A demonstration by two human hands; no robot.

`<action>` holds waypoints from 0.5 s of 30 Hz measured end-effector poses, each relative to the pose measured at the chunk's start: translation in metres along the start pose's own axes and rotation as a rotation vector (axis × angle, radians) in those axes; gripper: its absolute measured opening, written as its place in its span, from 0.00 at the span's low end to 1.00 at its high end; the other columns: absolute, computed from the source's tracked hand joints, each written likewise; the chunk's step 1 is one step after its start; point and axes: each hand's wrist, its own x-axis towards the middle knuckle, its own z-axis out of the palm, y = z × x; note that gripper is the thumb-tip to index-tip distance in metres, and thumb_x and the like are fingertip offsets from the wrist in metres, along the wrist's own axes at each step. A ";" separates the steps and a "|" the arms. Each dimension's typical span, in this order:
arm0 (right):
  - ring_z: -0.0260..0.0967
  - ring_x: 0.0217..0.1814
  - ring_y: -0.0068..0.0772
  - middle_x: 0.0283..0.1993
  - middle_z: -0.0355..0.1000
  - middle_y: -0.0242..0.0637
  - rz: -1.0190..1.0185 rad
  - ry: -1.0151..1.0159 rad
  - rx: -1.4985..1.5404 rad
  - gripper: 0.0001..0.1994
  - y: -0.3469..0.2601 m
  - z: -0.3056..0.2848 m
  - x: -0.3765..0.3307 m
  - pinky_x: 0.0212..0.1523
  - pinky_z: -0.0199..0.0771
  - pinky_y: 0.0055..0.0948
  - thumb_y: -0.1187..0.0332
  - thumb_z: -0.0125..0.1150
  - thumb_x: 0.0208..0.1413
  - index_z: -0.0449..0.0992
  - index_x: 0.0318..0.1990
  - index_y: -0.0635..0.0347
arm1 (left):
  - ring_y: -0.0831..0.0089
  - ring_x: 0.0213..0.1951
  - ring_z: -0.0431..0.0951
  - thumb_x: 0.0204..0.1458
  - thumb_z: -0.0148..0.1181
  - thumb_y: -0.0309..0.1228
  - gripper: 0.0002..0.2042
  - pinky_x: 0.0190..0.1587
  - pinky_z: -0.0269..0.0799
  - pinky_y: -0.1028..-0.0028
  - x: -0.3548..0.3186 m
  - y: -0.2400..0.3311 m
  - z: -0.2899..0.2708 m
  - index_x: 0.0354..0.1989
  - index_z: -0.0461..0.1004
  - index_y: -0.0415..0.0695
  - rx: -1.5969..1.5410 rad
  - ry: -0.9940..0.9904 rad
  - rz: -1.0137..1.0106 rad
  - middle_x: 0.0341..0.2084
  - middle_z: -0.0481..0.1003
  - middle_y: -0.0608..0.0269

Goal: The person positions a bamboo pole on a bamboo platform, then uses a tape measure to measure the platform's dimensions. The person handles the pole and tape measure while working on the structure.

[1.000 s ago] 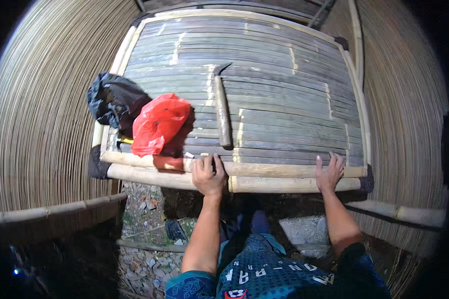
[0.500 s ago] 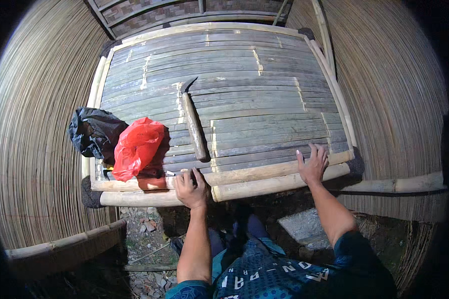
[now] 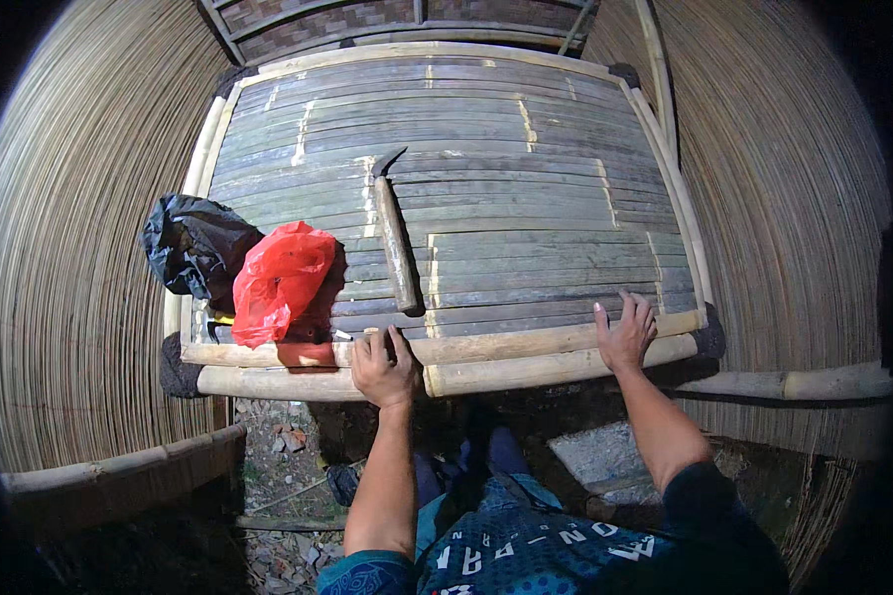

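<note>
Nearest, left hand (image 3: 382,369) lying flat on the front pair of pale round bamboo poles (image 3: 526,359), fingers spread, gripping nothing. Right hand (image 3: 625,332) further along the same poles, palm down, fingers open and resting on top. Beyond, grey slatted bamboo platform (image 3: 526,188). On the slats, wooden-handled hammer with dark metal head (image 3: 395,243), well apart from both hands. Left of it, crumpled red plastic bag (image 3: 278,283), touching crumpled black plastic bag (image 3: 193,248) at the platform edge.

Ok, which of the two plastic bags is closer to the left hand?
The red bag. It lies on the slats just up and left of the left hand, while the black bag sits farther out, hanging over the platform's left edge.
</note>
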 end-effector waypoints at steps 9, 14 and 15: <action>0.60 0.70 0.50 0.66 0.65 0.43 0.007 -0.018 -0.012 0.30 0.000 0.001 0.001 0.69 0.57 0.53 0.46 0.67 0.61 0.73 0.63 0.56 | 0.54 0.32 0.76 0.56 0.71 0.33 0.07 0.34 0.73 0.56 -0.001 0.000 0.001 0.36 0.78 0.47 -0.020 -0.012 -0.008 0.29 0.73 0.58; 0.60 0.70 0.50 0.65 0.65 0.43 0.001 -0.025 -0.001 0.31 0.000 -0.002 0.001 0.69 0.57 0.54 0.46 0.67 0.62 0.73 0.64 0.57 | 0.53 0.32 0.75 0.57 0.70 0.34 0.07 0.35 0.72 0.55 -0.003 0.000 0.001 0.34 0.78 0.47 -0.005 -0.033 -0.026 0.28 0.71 0.57; 0.60 0.70 0.51 0.65 0.65 0.44 0.000 -0.016 0.004 0.31 -0.001 -0.002 0.002 0.69 0.57 0.54 0.46 0.67 0.62 0.73 0.64 0.57 | 0.53 0.32 0.75 0.57 0.70 0.34 0.07 0.35 0.72 0.55 -0.003 0.000 0.001 0.34 0.78 0.47 0.006 -0.049 -0.031 0.28 0.71 0.57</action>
